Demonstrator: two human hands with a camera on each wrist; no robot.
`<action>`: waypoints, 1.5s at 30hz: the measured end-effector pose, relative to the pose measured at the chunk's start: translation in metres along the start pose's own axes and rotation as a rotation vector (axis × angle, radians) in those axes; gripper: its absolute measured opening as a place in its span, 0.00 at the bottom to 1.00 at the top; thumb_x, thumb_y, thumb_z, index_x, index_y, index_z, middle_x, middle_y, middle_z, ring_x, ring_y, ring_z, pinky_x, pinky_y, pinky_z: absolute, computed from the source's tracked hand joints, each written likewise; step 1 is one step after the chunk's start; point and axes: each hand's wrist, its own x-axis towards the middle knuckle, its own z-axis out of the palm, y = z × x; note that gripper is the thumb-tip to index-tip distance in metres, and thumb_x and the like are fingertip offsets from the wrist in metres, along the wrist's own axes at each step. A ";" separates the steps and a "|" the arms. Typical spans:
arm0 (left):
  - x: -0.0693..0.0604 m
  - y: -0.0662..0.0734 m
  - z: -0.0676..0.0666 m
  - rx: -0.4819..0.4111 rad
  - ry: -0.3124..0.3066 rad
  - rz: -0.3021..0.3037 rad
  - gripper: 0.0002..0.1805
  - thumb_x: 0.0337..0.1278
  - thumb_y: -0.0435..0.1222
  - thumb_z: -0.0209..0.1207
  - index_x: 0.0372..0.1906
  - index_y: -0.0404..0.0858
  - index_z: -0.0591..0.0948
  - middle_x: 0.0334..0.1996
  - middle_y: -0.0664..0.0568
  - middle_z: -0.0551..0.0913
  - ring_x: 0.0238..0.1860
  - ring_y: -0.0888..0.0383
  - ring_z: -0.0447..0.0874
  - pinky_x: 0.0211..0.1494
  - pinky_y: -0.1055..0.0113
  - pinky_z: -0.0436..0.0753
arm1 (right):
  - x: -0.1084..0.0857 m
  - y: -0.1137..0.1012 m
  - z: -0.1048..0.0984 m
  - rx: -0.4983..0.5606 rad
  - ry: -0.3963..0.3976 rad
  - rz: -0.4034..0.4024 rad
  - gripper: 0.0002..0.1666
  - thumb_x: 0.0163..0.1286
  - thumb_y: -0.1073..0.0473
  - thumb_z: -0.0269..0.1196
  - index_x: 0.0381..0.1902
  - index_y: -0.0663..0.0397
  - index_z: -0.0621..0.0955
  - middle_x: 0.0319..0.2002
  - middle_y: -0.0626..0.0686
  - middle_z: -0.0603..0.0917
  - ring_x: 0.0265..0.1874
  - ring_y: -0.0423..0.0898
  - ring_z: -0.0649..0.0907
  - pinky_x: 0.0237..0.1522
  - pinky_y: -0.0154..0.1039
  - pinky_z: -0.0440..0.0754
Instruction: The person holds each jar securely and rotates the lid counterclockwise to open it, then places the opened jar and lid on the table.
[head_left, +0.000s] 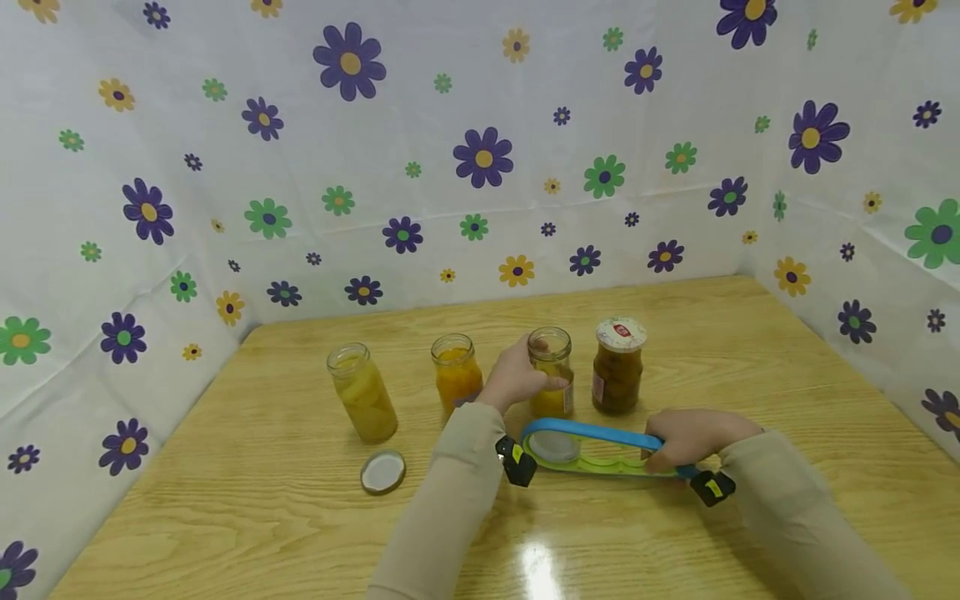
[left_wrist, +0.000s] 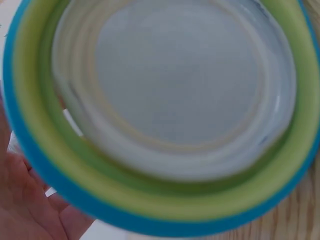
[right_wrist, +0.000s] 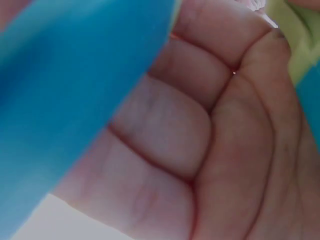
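Note:
My left hand (head_left: 516, 377) grips an uncovered glass jar (head_left: 550, 343) of yellow contents, its thumb across the front. In my right hand (head_left: 701, 435) is a blue and green jar opener (head_left: 592, 428), fingers curled round its handle end. A round jar lid (head_left: 553, 446) sits inside the opener's wide ring, in front of the jar. Close up in the left wrist view, the lid (left_wrist: 180, 75) shows pale within the green and blue ring (left_wrist: 115, 217). The right wrist view has the blue handle (right_wrist: 75, 90) against my curled fingers (right_wrist: 165, 125).
Right of the gripped jar stands a capped jar (head_left: 618, 371) of dark contents. Two more uncovered jars, one orange (head_left: 457, 379) and one yellow-green (head_left: 365, 396), stand to the left. A loose lid (head_left: 382, 472) lies on the wooden table (head_left: 247, 500). Flowered cloth (head_left: 420, 108) hangs behind.

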 end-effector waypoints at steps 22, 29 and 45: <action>-0.001 -0.001 0.000 -0.017 0.009 0.001 0.30 0.37 0.40 0.69 0.49 0.41 0.70 0.48 0.46 0.74 0.51 0.50 0.70 0.53 0.57 0.70 | 0.008 -0.001 0.003 0.058 0.028 -0.107 0.08 0.62 0.58 0.57 0.25 0.54 0.71 0.14 0.47 0.67 0.10 0.39 0.66 0.13 0.32 0.64; -0.002 0.000 -0.001 -0.017 0.004 0.007 0.30 0.38 0.40 0.68 0.50 0.40 0.70 0.48 0.46 0.74 0.51 0.50 0.70 0.52 0.58 0.70 | 0.008 0.000 0.004 0.086 0.072 -0.136 0.12 0.59 0.61 0.58 0.18 0.55 0.71 0.12 0.46 0.67 0.09 0.37 0.65 0.13 0.30 0.64; -0.002 0.001 -0.002 -0.001 -0.009 0.002 0.30 0.37 0.40 0.69 0.50 0.40 0.70 0.48 0.46 0.74 0.52 0.50 0.69 0.54 0.58 0.69 | 0.006 -0.004 0.008 0.228 -0.016 -0.186 0.11 0.48 0.70 0.52 0.10 0.55 0.68 0.09 0.45 0.63 0.08 0.38 0.57 0.12 0.30 0.56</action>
